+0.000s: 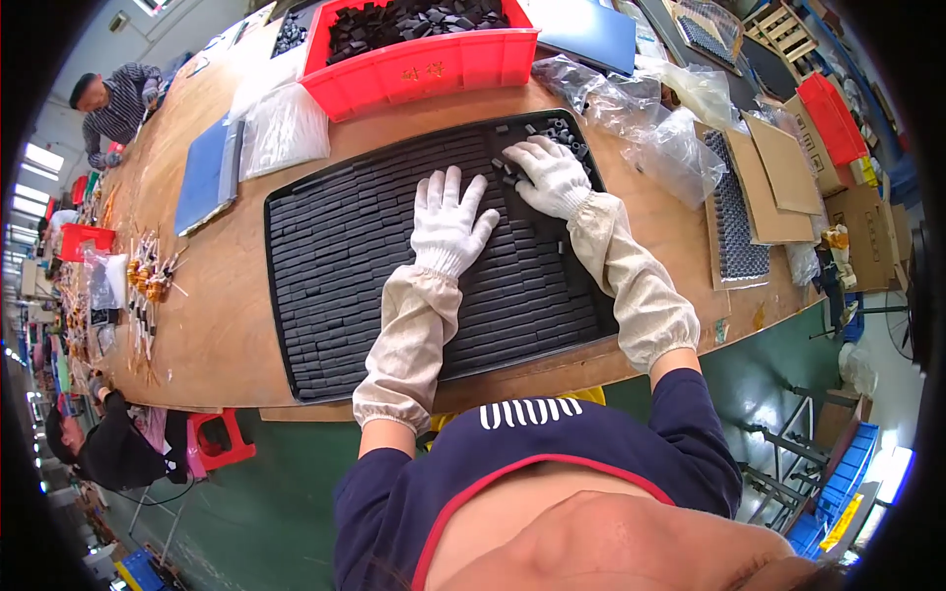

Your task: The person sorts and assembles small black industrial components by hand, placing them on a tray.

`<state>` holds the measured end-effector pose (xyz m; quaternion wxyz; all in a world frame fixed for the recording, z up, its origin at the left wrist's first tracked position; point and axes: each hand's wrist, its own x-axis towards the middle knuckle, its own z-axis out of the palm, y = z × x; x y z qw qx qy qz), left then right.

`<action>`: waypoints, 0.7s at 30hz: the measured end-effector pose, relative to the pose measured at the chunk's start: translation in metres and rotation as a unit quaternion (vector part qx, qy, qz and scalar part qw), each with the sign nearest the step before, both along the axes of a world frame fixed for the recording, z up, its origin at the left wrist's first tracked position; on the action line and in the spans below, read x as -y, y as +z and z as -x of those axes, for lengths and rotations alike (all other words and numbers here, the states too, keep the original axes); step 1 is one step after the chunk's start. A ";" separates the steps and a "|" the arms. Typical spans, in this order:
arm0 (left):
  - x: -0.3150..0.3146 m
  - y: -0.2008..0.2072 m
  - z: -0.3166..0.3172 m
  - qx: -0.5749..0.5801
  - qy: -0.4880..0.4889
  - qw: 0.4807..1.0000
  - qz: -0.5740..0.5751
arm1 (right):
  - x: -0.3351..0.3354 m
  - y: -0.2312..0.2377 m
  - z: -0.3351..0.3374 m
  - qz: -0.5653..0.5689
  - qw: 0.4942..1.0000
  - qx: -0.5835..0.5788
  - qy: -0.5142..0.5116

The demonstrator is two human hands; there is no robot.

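Note:
A wide black tray (277, 315) lies on the table in front of me, filled over most of its area with close rows of small black blocks (345, 266). My left hand (448, 222), in a white glove, rests flat on these rows with its fingers spread. Toward the tray's far right corner, my gloved right hand (552, 177) reaches over loose black blocks (564, 130). Its fingers and thumb are apart, with a few loose blocks beside the fingertips. Whatever lies under the right palm is hidden. Pale sleeve covers wrap both forearms.
Beyond the tray stands a red bin (424, 69) heaped with black pieces. Clear plastic bags (670, 148) and cardboard sheets (764, 177) lie to the right. A blue flat stack (207, 177) sits left. Two other people (123, 103) are at the left, one far, one nearer.

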<state>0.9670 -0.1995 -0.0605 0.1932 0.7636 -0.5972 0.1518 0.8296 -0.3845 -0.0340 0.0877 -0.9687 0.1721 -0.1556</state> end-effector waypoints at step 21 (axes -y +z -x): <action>-0.001 0.005 0.002 -0.006 -0.006 1.000 0.018 | 0.015 -0.018 -0.028 0.161 0.982 0.086 -0.050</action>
